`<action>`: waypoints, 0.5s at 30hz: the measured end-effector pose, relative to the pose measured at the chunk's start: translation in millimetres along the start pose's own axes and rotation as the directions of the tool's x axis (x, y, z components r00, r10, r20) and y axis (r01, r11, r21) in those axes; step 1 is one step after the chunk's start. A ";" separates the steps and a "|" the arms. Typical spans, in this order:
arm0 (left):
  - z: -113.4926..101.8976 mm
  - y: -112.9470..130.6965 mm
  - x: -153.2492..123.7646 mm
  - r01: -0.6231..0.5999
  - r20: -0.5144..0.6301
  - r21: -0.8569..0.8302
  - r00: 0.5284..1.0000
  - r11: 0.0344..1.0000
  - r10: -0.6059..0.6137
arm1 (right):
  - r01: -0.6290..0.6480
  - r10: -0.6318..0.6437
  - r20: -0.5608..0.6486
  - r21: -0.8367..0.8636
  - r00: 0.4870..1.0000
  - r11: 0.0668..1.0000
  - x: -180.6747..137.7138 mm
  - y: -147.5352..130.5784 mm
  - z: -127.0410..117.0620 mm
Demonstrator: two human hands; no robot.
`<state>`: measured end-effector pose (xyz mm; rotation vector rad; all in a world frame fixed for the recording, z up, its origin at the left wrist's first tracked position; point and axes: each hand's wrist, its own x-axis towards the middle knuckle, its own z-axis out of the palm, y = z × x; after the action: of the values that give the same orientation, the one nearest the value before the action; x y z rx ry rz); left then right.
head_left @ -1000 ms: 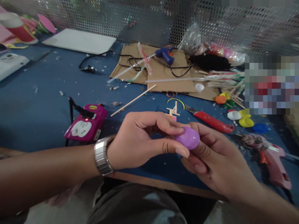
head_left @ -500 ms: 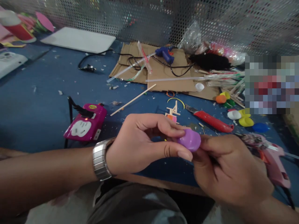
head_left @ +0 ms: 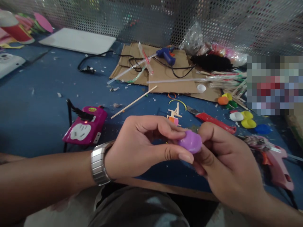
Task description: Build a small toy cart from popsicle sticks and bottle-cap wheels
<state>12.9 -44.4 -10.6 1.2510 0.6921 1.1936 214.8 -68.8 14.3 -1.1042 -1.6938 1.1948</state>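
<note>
A small purple plastic cap (head_left: pixel 190 142) is held above the near edge of the blue table (head_left: pixel 35 119). My left hand (head_left: pixel 139 146), with a metal watch at the wrist, pinches it between thumb and forefinger. My right hand (head_left: pixel 227 164) grips it from the right side with curled fingers. Both hands are closed on the cap. Just behind them a tiny stick model (head_left: pixel 175 114) stands on the table.
A magenta power strip (head_left: pixel 84 126) lies left. A red utility knife (head_left: pixel 214 121), coloured caps (head_left: pixel 246 119) and a pink glue gun (head_left: pixel 276 164) lie right. Cardboard (head_left: pixel 165 71) with a blue glue gun (head_left: pixel 167 54), cables and sticks sits behind. A perforated metal screen closes the back.
My right hand has turned over, from palm-up beneath the cap to knuckles-up gripping it from the side. The cap has rotated slightly. My left hand has kept its pinch.
</note>
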 end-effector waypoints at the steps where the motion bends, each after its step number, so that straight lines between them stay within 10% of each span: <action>1: -0.3 -0.5 0.4 -0.006 0.002 0.013 1.000 1.000 0.006 | -0.019 0.019 0.013 0.007 1.000 1.000 1.0 -0.6 0.0; 15: -6.3 5.3 8.3 0.230 0.151 -0.220 0.968 0.948 -0.200 | 0.280 -0.353 -0.038 -0.536 0.935 0.796 2.1 3.0 -5.1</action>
<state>8.1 -35.1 -5.4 1.0140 0.5590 0.9758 219.4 -64.8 13.0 -1.1166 -2.0584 0.4326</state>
